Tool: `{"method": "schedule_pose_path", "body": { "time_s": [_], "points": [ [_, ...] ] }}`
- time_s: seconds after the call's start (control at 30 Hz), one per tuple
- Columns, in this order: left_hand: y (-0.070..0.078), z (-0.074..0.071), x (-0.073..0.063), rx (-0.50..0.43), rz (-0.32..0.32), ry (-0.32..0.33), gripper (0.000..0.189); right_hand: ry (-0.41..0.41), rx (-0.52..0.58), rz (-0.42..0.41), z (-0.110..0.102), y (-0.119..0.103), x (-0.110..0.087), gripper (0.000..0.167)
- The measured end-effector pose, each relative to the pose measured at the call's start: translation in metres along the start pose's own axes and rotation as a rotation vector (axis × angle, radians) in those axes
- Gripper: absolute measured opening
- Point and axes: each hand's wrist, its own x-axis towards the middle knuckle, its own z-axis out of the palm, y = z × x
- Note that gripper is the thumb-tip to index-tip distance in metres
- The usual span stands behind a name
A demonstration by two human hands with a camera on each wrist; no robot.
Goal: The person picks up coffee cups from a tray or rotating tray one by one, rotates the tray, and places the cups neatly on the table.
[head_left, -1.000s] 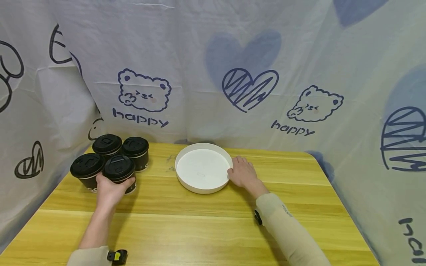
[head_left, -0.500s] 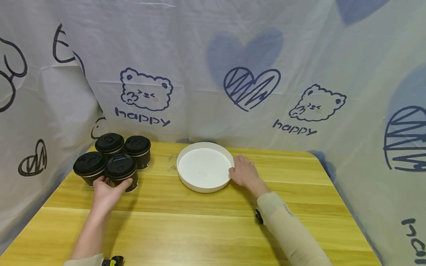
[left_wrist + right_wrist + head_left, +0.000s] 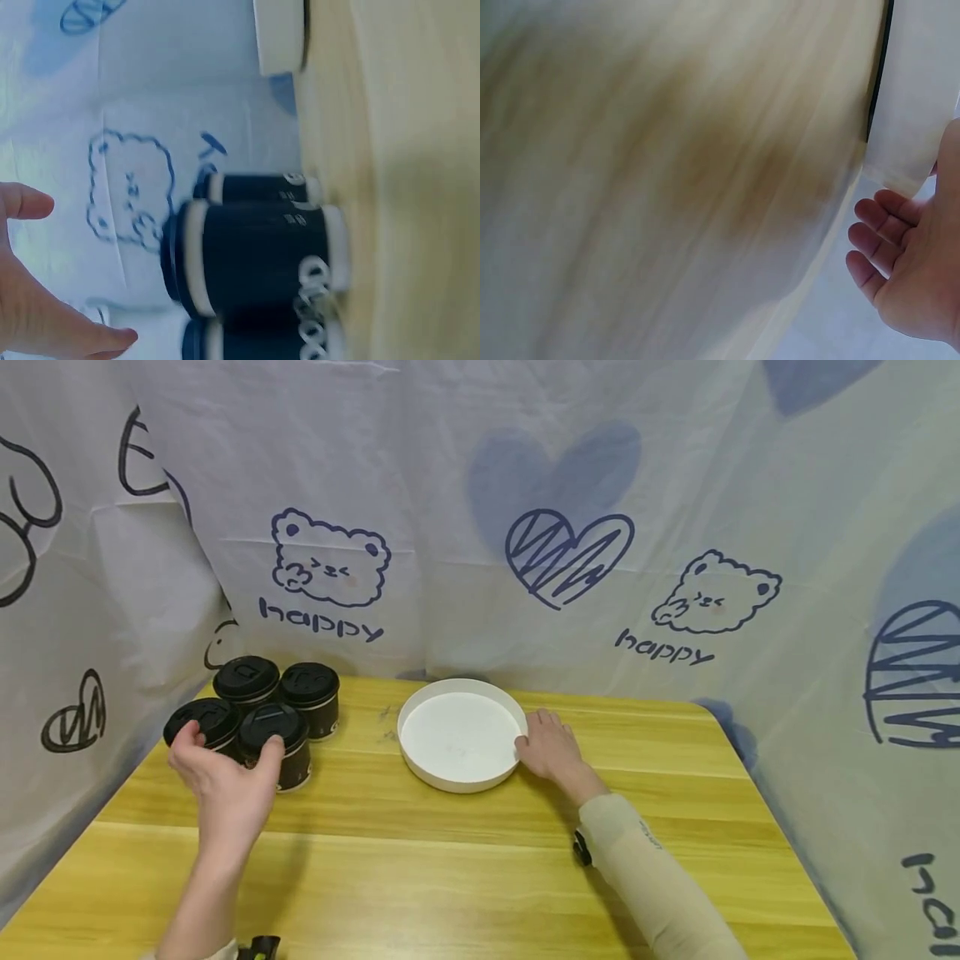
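Note:
Four-square in the head view, a cluster of black lidded paper cups stands upright at the table's left: a near right cup (image 3: 273, 743), a near left cup (image 3: 206, 722), a far left cup (image 3: 246, 681) and a far right cup (image 3: 311, 693). My left hand (image 3: 228, 785) is raised in front of the near pair, thumb and fingers spread, holding nothing. The left wrist view shows a gap between this hand (image 3: 45, 307) and the near cup (image 3: 262, 259). My right hand (image 3: 550, 747) holds the right rim of a white round tray (image 3: 457, 783), thumb at the wall (image 3: 911, 82) and fingers curled.
The wooden table (image 3: 420, 877) extends in front of the tray and cups. A white printed cloth (image 3: 450, 577) hangs behind the table and along both sides. The cups stand close to the left table edge.
My left hand has let go of the near right cup and lifted up and back from it, its fingers now spread. The cups, tray and right hand stay in place.

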Motion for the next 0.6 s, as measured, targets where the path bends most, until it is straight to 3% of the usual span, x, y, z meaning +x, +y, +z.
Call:
{"method": "schedule_pose_path", "body": {
  "time_s": [0.13, 0.23, 0.47, 0.6],
  "points": [
    [0.008, 0.026, 0.002, 0.059, 0.281, -0.052, 0.090, 0.017, 0.047, 0.008, 0.000, 0.003, -0.002, 0.053],
    [0.010, 0.047, 0.007, 0.111, 0.414, -0.126, 0.094, 0.048, 0.097, 0.020, 0.000, 0.005, -0.006, 0.057],
    [0.007, 0.083, 0.023, 0.295, 0.556, -0.257, 0.097, 0.151, 0.175, 0.021, -0.005, 0.001, -0.016, 0.065],
    [-0.002, 0.097, 0.035, 0.399, 0.599, -0.338, 0.093, 0.220, 0.174, -0.001, -0.007, 0.002, -0.023, 0.068]
  ]
}}
